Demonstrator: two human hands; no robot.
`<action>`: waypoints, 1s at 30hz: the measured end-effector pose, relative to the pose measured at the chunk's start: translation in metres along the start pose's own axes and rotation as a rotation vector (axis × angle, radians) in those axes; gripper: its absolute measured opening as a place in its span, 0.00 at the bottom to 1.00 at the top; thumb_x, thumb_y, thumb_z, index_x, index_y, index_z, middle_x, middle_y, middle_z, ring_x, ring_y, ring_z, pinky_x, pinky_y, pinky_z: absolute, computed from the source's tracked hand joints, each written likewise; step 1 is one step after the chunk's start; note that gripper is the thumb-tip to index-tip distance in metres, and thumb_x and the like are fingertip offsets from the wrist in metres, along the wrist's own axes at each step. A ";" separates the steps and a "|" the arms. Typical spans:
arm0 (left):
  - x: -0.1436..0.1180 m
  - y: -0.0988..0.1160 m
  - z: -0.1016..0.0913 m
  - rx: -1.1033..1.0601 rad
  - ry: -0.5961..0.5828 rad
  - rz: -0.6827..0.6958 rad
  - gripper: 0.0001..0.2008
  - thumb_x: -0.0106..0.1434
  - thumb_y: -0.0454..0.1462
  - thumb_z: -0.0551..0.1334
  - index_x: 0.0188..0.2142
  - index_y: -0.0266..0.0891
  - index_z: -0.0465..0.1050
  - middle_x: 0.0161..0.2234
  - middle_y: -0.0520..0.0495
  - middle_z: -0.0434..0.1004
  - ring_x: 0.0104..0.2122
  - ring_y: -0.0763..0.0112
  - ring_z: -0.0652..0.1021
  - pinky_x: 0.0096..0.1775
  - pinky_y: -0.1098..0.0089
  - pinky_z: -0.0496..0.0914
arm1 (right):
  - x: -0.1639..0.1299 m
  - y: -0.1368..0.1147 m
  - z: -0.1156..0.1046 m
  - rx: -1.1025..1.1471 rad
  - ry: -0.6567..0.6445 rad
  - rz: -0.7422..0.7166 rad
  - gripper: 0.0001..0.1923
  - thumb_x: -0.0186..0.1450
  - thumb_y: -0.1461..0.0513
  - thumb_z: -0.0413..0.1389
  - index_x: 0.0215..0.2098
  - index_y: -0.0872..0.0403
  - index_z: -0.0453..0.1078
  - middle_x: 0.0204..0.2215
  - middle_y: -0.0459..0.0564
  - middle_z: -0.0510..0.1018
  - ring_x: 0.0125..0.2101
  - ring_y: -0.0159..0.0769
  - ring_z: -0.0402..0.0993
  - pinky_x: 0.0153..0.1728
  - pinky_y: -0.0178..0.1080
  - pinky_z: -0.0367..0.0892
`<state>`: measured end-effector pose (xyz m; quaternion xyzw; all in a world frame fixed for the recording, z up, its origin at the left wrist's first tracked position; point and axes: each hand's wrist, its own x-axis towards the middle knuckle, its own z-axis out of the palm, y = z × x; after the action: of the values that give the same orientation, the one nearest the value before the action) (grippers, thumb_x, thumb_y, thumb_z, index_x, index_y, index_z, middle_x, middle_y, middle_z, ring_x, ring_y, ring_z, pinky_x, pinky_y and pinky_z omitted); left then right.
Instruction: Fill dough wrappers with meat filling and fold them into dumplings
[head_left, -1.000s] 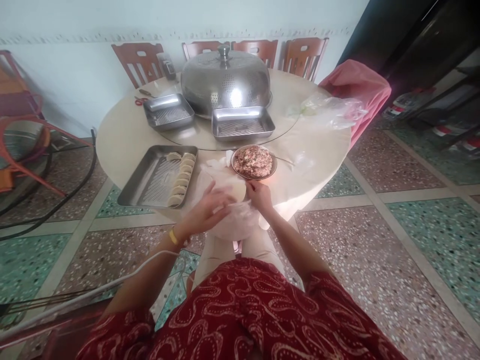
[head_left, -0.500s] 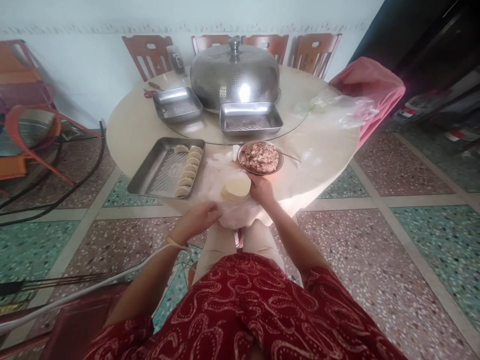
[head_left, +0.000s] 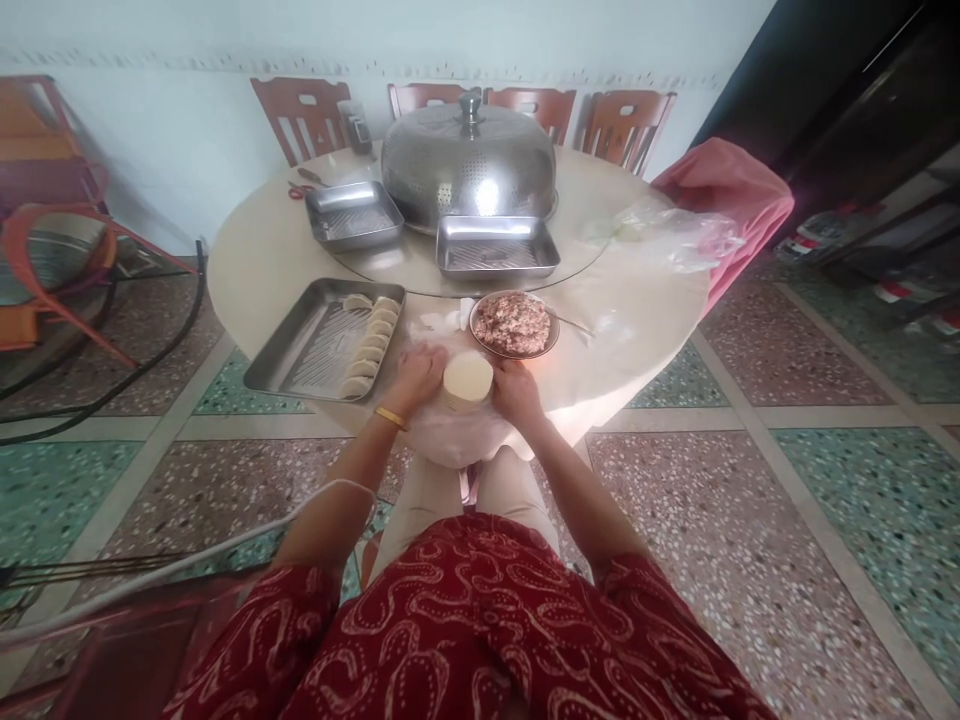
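Observation:
A neat stack of round, pale dumpling wrappers sits on a clear plastic bag at the table's near edge. My left hand is against the left side of the stack, fingers bent around its edge. On the opposite side, my right hand grips the stack's right edge, its fingertips partly hidden. Just beyond is a bowl of minced filling with a utensil handle sticking out to the right. To the left, folded dumplings line the right side of a metal tray.
Two smaller metal trays, one at left and one at centre, stand before a large domed steel lid. Red-handled scissors lie at back left. A plastic bag and pink cloth are at right.
My left hand has moved forward and right from the table edge to the wrapper stack. The stack, slanted before, now stands straighter between both hands. The view has shifted slightly.

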<state>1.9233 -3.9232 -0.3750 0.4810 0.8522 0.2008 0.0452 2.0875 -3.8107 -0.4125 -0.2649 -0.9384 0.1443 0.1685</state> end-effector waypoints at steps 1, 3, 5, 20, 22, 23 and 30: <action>0.000 -0.003 -0.001 0.029 0.002 -0.012 0.21 0.72 0.40 0.46 0.46 0.36 0.76 0.56 0.37 0.75 0.63 0.52 0.66 0.62 0.43 0.59 | -0.001 0.001 -0.001 -0.013 -0.006 0.000 0.20 0.67 0.68 0.47 0.50 0.56 0.77 0.40 0.60 0.77 0.45 0.48 0.70 0.43 0.43 0.65; -0.004 -0.007 -0.004 0.087 0.020 -0.007 0.19 0.70 0.40 0.49 0.42 0.36 0.77 0.57 0.36 0.74 0.64 0.50 0.63 0.63 0.41 0.57 | -0.004 0.002 -0.002 -0.030 -0.014 -0.011 0.18 0.68 0.67 0.47 0.47 0.56 0.78 0.40 0.60 0.77 0.45 0.48 0.69 0.41 0.42 0.63; -0.012 -0.009 -0.006 0.137 0.039 0.030 0.16 0.67 0.38 0.53 0.38 0.34 0.78 0.56 0.35 0.73 0.64 0.49 0.63 0.65 0.43 0.55 | -0.009 0.004 -0.005 -0.038 -0.017 -0.028 0.17 0.69 0.67 0.48 0.45 0.56 0.78 0.40 0.59 0.78 0.44 0.47 0.69 0.40 0.42 0.62; -0.023 0.023 -0.044 -0.026 -0.012 0.090 0.19 0.66 0.42 0.54 0.50 0.34 0.74 0.50 0.39 0.78 0.49 0.59 0.76 0.54 0.58 0.69 | -0.076 -0.015 0.013 0.175 0.234 -0.672 0.12 0.68 0.58 0.55 0.47 0.52 0.74 0.41 0.54 0.79 0.45 0.44 0.68 0.55 0.52 0.60; 0.002 0.028 -0.038 -0.088 -0.105 0.095 0.16 0.62 0.43 0.57 0.43 0.36 0.77 0.42 0.44 0.81 0.41 0.65 0.77 0.47 0.66 0.71 | -0.084 -0.019 0.026 0.123 0.190 -0.703 0.09 0.67 0.63 0.55 0.44 0.53 0.75 0.34 0.52 0.78 0.41 0.43 0.68 0.55 0.52 0.60; 0.011 0.030 -0.034 -0.111 -0.141 0.091 0.15 0.61 0.43 0.57 0.39 0.36 0.77 0.38 0.46 0.81 0.37 0.67 0.77 0.43 0.68 0.71 | -0.087 -0.019 0.032 0.102 0.172 -0.705 0.08 0.67 0.66 0.55 0.41 0.54 0.75 0.30 0.51 0.76 0.40 0.42 0.68 0.56 0.52 0.59; 0.046 0.015 -0.018 -0.215 -0.262 0.000 0.16 0.60 0.44 0.53 0.28 0.35 0.73 0.25 0.50 0.73 0.26 0.73 0.70 0.30 0.73 0.64 | -0.093 -0.003 0.028 0.120 0.108 -0.732 0.04 0.66 0.63 0.56 0.34 0.53 0.73 0.34 0.52 0.78 0.42 0.41 0.69 0.59 0.50 0.60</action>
<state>1.9060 -3.8836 -0.3473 0.4954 0.8126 0.2266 0.2072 2.1497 -3.8687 -0.4593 0.0912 -0.9506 0.1149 0.2736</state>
